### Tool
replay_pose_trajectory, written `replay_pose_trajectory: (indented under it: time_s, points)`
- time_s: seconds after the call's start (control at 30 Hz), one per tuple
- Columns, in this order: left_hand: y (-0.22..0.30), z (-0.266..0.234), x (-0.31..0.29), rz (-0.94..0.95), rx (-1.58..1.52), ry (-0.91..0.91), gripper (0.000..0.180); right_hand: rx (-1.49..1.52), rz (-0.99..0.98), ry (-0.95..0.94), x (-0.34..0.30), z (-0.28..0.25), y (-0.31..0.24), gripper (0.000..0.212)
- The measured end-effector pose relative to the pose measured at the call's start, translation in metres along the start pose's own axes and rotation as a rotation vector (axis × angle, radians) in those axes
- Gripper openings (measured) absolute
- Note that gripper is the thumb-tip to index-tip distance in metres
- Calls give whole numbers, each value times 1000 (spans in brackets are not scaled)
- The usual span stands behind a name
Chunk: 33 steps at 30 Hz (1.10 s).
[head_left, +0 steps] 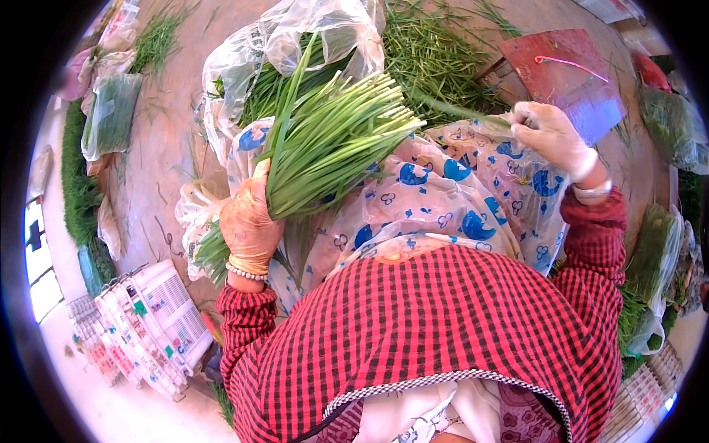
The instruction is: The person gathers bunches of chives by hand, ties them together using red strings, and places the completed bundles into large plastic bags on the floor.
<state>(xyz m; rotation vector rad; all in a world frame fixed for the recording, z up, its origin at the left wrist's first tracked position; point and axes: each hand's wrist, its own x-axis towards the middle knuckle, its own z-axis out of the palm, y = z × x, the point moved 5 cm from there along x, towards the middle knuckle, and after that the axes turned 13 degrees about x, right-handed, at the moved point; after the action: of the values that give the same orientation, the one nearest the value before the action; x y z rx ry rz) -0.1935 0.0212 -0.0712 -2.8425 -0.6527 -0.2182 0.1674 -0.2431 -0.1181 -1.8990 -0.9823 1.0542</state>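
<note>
My left hand (253, 221), in a thin clear glove, is closed around a thick bunch of garlic chives (336, 144). Their pale cut ends point to the upper right, and leaf tips trail out below the hand. Off to the right, my gloved right hand (550, 136) pinches a chive leaf (458, 109), which is blurred and stretches left toward the bunch's stem ends. Across my lap lies a clear plastic sheet with blue prints (421, 196). Behind the bunch, an open clear plastic bag (317, 37) has more chives inside.
A heap of loose green leaves (436, 63) covers the floor ahead. Beside it stands a small red stool (554, 66) with a pink strip and a blue sheet on top. White plastic crates (159, 321) stand at left. Bagged greens (111, 114) line the left side; more bagged greens (653, 258) are at right.
</note>
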Motion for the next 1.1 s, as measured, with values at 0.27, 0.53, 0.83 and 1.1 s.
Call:
replay_pose_trajectory:
  time_s: [0.27,0.53,0.83,1.1]
  points:
    - [6,-3,1,-38,90,-36,65,-446,-173,-100,88,135,-95,73]
    - [10,0,3,-82,88,-42,69,-15,-216,120,117,161,-78,46]
    - [11,8,4,-165,-55,-132,73,346,-75,56,118,158,-48,38]
    - [11,5,9,-120,-152,27,75,713,-108,-17,96,140,-55,23]
